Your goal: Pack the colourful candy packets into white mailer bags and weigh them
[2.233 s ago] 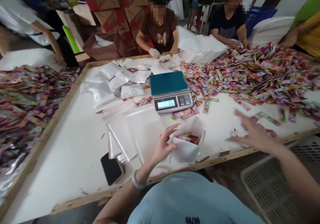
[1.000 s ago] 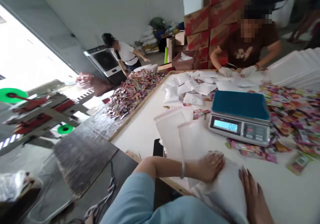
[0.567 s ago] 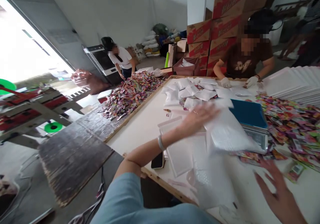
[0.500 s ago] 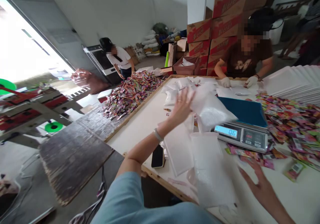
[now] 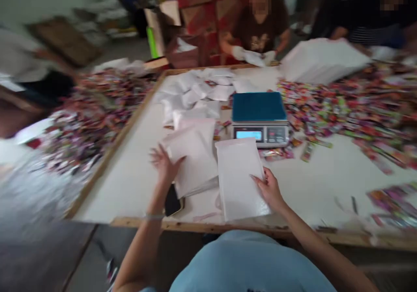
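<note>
Scale (image 5: 259, 117) at table (image 5: 325, 183) centre, loose sachets (image 5: 342, 105) spread to its right, filled pouches (image 5: 195, 92) behind-left, flat mailer (image 5: 240, 178) before it, stack of mailers (image 5: 192, 157) left of that, phone (image 5: 172, 200) at near edge beneath stack.

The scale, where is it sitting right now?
The scale sits mid-table, just beyond the white bag under the right hand, with loose candy packets to its right.
</note>
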Motion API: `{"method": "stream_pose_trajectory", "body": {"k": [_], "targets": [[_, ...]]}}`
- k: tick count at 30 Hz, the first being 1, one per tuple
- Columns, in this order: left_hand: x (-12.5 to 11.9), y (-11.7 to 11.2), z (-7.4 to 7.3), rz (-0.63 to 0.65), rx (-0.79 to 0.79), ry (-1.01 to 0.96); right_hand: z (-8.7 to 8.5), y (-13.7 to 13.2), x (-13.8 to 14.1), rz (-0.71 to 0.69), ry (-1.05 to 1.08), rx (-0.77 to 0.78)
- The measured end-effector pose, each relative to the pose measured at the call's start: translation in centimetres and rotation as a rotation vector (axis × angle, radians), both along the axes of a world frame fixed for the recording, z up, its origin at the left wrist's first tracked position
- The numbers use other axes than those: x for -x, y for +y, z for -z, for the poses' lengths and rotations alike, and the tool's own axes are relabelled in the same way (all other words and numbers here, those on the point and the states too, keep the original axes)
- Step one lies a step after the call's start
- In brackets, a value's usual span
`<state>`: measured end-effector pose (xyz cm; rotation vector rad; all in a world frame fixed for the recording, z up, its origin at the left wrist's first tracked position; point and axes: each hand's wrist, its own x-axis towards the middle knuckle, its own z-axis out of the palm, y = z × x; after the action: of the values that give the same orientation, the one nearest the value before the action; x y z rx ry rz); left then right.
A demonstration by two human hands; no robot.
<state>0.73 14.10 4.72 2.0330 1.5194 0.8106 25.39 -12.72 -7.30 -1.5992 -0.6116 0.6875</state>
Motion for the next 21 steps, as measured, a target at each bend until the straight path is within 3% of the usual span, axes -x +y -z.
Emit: {"method": "stream_pose_trajectory", "body": {"k": [3, 5, 8, 10, 11, 13, 15, 17, 19, 21], "targets": [[-3.6, -1.8, -2.2, 0.132, -0.434, 0.014, 0.0, -4.4, -4.1, 0.125, -0.272, 0.134], [-6.5, -5.4, -1.6, 0.376, -0.455, -0.087, -0.1, -8.5, -8.4, 0.236, -0.432, 0.265], [-10.5, -12.7, 2.4, 0.935, -0.373, -0.018, -1.7, -14.6, -17.4, 0.540, -0.641, 0.497], [-12.6, -16.5, 6.3, 1.125, -0.428, 0.123, -3.3, -16.0, -24.5, 0.737, -0.676, 0.664], [-13.2, -17.6, 8.1, 1.133, -0.463, 0.194, -4.2, -15.4, -28.1, 0.755, -0.700, 0.735], [-13.7, -18.2, 11.1, 1.103, -0.537, 0.312, -6.0, -12.1, -34.4, 0.663, -0.779, 0.813], [-13.3, -17.6, 12.8, 1.051, -0.612, 0.369, -7.8, -7.7, -39.4, 0.568, -0.827, 0.829], [-12.6, -16.7, 13.7, 1.020, -0.680, 0.388, -9.3, -4.4, -43.8, 0.570, -0.770, 0.868], [-12.1, -16.1, 14.5, 1.008, -0.719, 0.401, -10.1, -3.6, -48.0, 0.611, -0.655, 0.944], [-11.9, -16.1, 15.7, 0.975, -0.738, 0.398, -9.8, -4.9, -52.2, 0.649, -0.601, 1.036]]}}
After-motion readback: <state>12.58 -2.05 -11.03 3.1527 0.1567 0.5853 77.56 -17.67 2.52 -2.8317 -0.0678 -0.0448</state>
